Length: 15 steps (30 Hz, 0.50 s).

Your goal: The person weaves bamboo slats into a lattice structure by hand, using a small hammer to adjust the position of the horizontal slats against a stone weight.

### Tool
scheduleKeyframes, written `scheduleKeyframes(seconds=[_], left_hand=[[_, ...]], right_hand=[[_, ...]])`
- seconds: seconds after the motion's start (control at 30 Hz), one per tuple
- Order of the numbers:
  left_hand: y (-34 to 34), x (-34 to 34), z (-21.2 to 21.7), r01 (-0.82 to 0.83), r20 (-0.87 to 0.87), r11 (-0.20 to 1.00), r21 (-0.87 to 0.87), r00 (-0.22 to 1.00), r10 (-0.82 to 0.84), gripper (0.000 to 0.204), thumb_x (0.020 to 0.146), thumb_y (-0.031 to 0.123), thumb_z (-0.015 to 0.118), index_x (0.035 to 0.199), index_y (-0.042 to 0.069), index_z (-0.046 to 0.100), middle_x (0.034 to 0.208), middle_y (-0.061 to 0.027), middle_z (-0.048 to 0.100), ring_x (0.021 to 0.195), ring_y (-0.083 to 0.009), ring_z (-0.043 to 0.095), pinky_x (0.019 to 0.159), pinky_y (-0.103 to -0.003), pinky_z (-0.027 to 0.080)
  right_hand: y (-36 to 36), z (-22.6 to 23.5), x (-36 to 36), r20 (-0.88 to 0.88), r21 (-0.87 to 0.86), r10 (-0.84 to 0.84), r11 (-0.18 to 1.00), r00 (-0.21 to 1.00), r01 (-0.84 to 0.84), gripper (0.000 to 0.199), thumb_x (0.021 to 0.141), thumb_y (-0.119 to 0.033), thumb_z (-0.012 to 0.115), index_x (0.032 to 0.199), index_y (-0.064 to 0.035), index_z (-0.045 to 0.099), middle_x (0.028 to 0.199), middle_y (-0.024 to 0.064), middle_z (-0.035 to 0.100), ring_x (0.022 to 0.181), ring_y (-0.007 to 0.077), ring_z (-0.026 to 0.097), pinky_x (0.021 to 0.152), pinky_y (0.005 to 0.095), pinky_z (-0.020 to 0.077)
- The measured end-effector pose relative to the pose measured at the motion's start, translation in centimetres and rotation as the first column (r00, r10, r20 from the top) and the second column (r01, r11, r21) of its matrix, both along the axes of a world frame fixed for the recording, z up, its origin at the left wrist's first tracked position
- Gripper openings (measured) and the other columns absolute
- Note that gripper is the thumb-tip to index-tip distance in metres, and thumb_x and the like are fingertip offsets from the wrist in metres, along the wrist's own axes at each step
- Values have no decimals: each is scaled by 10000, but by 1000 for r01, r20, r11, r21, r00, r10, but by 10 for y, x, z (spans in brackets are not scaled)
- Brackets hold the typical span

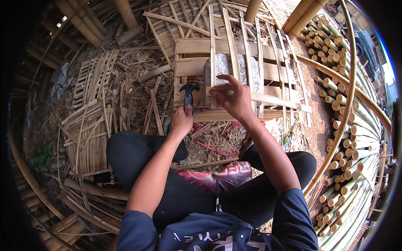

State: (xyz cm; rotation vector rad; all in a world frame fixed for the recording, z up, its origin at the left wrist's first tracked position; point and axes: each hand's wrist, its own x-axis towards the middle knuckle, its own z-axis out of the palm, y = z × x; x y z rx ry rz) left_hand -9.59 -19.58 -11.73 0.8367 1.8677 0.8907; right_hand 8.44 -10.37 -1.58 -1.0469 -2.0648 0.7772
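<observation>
My left hand [181,122] is wrapped round the dark handle of a claw hammer [189,98], its black head pointing away from me. Thumb and fingers of my right hand [235,98] are pinched together at the left end of a light wooden crosspiece [276,99]. Whatever is between those fingertips is too small to make out. The crosspiece lies across several long slats [231,46] that run away from me. Under them sits a grey stone block [226,62] on a low wooden pallet [190,67].
Stacked bamboo poles [347,142] line the right side, with a bent bamboo strip [351,83] arching in front. Slatted panels [90,138] lie at left and behind the pallet. Straw, offcuts and pink ribbon [211,148] litter the ground between my folded legs and the pallet.
</observation>
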Motion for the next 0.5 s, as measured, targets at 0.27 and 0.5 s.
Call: scheduleKeyframes(seconds=[0.27, 0.5], left_hand=[[-9, 16, 60, 258, -707, 956, 141, 702, -85, 363, 970, 345, 605, 964, -16, 636, 748, -243, 670, 634, -408, 662, 627, -478, 528], [-10, 35, 44, 307, 219, 897, 319, 897, -385, 364, 976, 273, 659, 1173, -10, 544, 997, -95, 676, 807, -142, 689, 643, -252, 555]], right_hand=[[1, -1, 6, -35, 16, 9, 1000, 999, -8, 402, 784, -62, 757, 1156, -30, 608, 884, 135, 753, 825, 279, 743, 769, 359, 585], [4, -3, 0, -21, 64, -7, 998, 1000, 9, 396, 770, -96, 767, 1132, -39, 617, 859, 111, 753, 781, 292, 732, 733, 374, 576]])
